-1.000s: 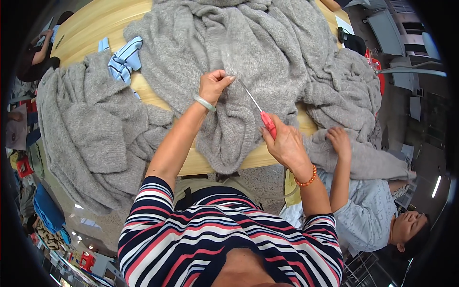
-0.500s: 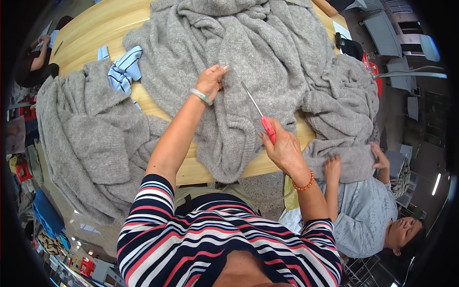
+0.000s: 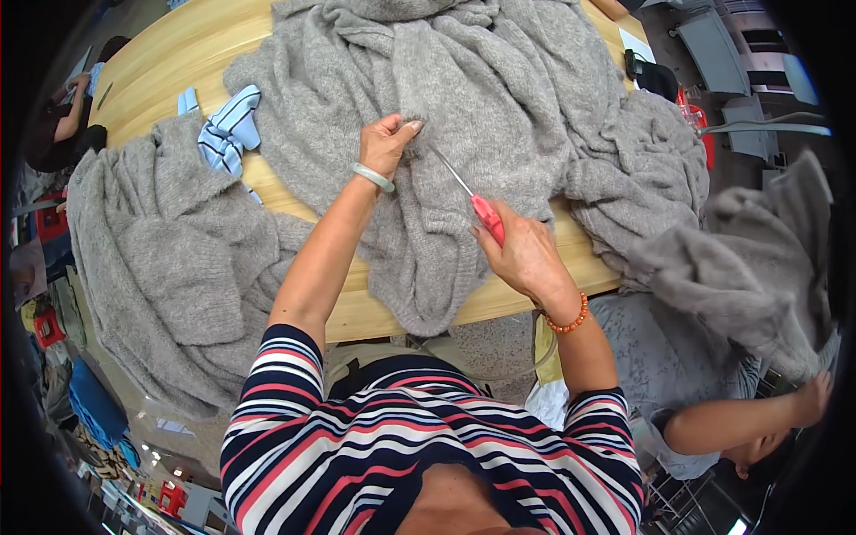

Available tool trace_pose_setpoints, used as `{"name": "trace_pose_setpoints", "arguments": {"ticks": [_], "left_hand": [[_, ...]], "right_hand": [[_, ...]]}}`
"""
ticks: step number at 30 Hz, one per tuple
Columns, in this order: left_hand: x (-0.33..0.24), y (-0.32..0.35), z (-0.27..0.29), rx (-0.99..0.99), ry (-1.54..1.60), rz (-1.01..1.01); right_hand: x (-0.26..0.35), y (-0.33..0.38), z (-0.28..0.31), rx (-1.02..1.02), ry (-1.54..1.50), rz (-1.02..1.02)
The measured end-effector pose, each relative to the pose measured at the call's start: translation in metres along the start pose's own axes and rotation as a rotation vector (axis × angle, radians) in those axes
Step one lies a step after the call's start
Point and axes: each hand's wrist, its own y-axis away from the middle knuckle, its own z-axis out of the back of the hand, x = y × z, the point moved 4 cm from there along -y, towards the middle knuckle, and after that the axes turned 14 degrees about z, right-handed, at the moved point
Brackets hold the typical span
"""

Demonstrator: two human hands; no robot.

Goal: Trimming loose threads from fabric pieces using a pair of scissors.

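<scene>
A large grey knit garment (image 3: 499, 98) lies in folds across the table before me. My left hand (image 3: 383, 150), with a pale bangle at the wrist, pinches a bit of the knit between thumb and fingers. In my right hand (image 3: 533, 260) is a red-handled tool (image 3: 488, 219) with a thin metal shaft. Its shaft slants up and left to the knit beside my left fingertips. The tip is too small to make out, so I cannot tell whether it has entered the fabric.
Another grey knit pile (image 3: 183, 259) hangs over the left edge of the wooden table (image 3: 192, 40), near a blue striped cloth (image 3: 230, 129). More grey knitwear (image 3: 637, 178) lies at the right. There a co-worker's arm (image 3: 740, 423) is beside a swung-out grey knit (image 3: 740, 276).
My right hand has moved up and left, bringing the tool's tip close to my left fingertips. At the right, the co-worker has lifted a grey knit off the table, swinging it outward.
</scene>
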Motion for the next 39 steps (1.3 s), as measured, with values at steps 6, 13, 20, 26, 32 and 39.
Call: {"name": "trace_pose_setpoints", "arguments": {"ticks": [6, 13, 20, 26, 32, 39], "left_hand": [[0.01, 0.016, -0.001, 0.01, -0.01, 0.043], [0.018, 0.028, 0.002, -0.099, 0.098, 0.192], [0.075, 0.142, -0.052, 0.123, -0.259, 0.143], [0.107, 0.127, -0.029, -0.157, 0.004, 0.338], [0.093, 0.208, -0.069, -0.033, -0.612, 0.045], [0.124, 0.223, -0.075, 0.028, -0.718, 0.178]], "right_hand": [[-0.003, 0.02, -0.005, -0.041, -0.066, -0.035], [0.0, 0.029, 0.005, -0.027, -0.107, -0.048], [-0.027, 0.085, -0.004, 0.128, -0.107, -0.004], [-0.022, 0.146, -0.016, 0.285, -0.083, -0.004], [-0.04, 0.157, -0.016, 0.051, -0.129, 0.01], [-0.041, 0.159, -0.016, 0.06, -0.129, 0.082]]}}
